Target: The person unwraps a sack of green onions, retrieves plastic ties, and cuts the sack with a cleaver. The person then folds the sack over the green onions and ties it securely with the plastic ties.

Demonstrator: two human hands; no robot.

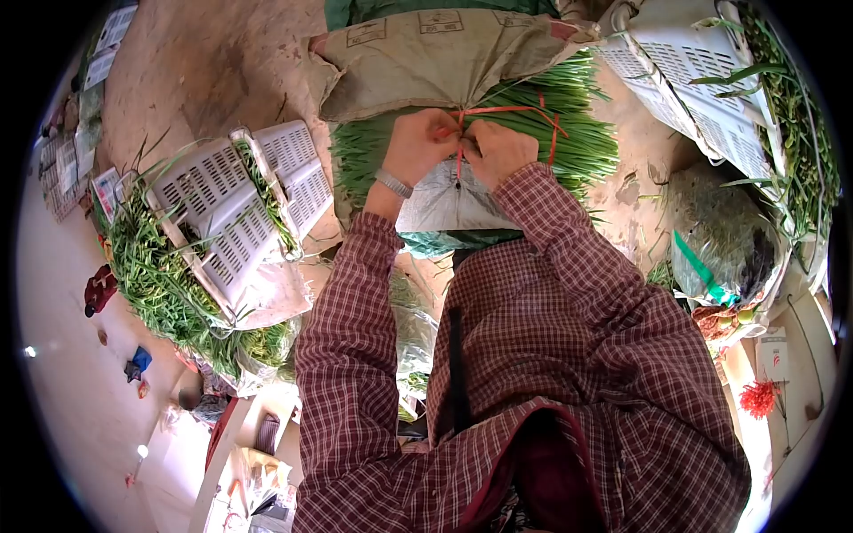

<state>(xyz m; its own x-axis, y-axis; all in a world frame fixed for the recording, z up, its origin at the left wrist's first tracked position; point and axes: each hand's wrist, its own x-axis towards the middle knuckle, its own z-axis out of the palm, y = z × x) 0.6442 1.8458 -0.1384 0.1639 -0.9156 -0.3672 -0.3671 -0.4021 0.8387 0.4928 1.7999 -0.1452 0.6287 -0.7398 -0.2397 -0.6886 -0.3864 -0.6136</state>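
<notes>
A large bundle of long green stalks (582, 133) lies before me, partly under a brown printed sack (400, 67). A white sheet (444, 200) covers the near side of the bundle. Red string (506, 108) runs across the middle, with a loose end over the stalks at the right. My left hand (419, 147), with a metal watch on its wrist, pinches the red string. Close beside it, my right hand (499, 153) has its fingers closed at the same string. The fingertips of both hands nearly meet over the sheet.
White slatted crates (213, 209) with loose greens (160, 258) stand at the left. Another white crate (702, 80) is at the upper right. Below it sits a clear plastic bag (720, 222) with a green strap. Dirt floor (204, 71) shows at the upper left.
</notes>
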